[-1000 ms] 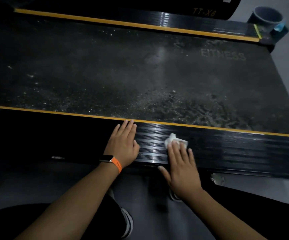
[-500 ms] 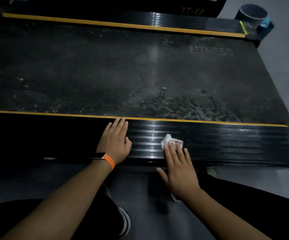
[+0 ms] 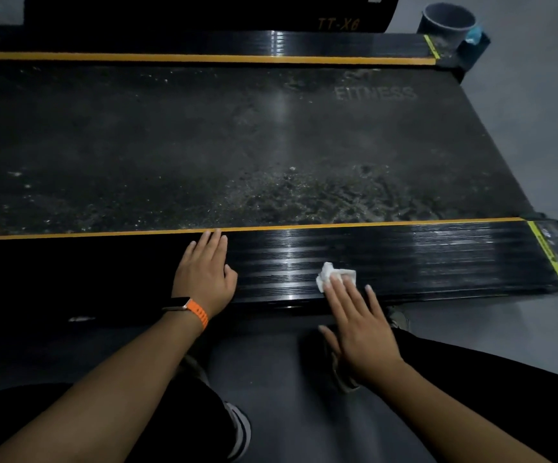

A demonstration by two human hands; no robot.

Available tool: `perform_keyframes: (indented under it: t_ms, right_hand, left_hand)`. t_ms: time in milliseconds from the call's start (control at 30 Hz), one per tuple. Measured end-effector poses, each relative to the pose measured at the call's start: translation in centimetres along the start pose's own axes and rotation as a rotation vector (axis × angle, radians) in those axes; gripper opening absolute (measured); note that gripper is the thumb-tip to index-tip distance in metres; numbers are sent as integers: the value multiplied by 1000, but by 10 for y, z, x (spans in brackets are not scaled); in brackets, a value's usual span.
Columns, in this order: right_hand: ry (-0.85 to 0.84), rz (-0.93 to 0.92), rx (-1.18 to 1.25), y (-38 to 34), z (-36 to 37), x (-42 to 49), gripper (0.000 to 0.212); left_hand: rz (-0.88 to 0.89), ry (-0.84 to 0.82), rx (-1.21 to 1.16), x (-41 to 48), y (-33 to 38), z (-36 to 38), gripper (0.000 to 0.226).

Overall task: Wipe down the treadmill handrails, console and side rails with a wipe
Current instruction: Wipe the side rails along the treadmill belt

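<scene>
Right hand (image 3: 359,325) presses wipe (image 3: 332,275) on side rail (image 3: 421,259); left hand (image 3: 206,275) flat.

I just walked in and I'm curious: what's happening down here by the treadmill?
A person is cleaning the near side rail. The right hand presses a crumpled white wipe onto the ribbed rail with straight fingers. The left hand, with a watch at its wrist, rests flat on the same rail, to the left of the wipe. The belt beyond is speckled with dirt. A bucket stands at the far corner.
</scene>
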State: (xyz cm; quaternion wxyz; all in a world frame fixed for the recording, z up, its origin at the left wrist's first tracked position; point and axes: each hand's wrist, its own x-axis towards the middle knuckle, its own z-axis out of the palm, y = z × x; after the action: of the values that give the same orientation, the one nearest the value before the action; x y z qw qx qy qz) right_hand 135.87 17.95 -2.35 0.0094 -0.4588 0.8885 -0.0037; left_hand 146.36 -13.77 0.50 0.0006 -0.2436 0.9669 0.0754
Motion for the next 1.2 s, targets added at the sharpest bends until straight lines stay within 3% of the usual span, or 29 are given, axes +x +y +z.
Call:
perform_keyframes:
  t_ms: [100,333,500,600,867,1067,1200]
  right_hand:
    - [11,49,56,-13,-1,6,79]
    - [-68,-113,43,-36,-5,51,79]
    - [-33,14,62,12,-4,26,77]
    - [-40,55,85,-1,-5,34,80]
    - [-102,-115,97,-44,-8,78,82]
    - [-90,89,142,4,-10,51,80]
    - [-136,45,173,-28,-17,70,88]
  left_hand:
    - [0,-9,-8,2,17,1,71]
    - [41,-10,-39,7,43,6,72]
    - [47,-15,-49,8,41,7,71]
    - [50,-7,-53,7,41,7,72]
    - [51,-5,-50,9,42,6,73]
    - [50,-12,-58,8,42,7,74]
    - [51,-7,-56,8,41,7,73]
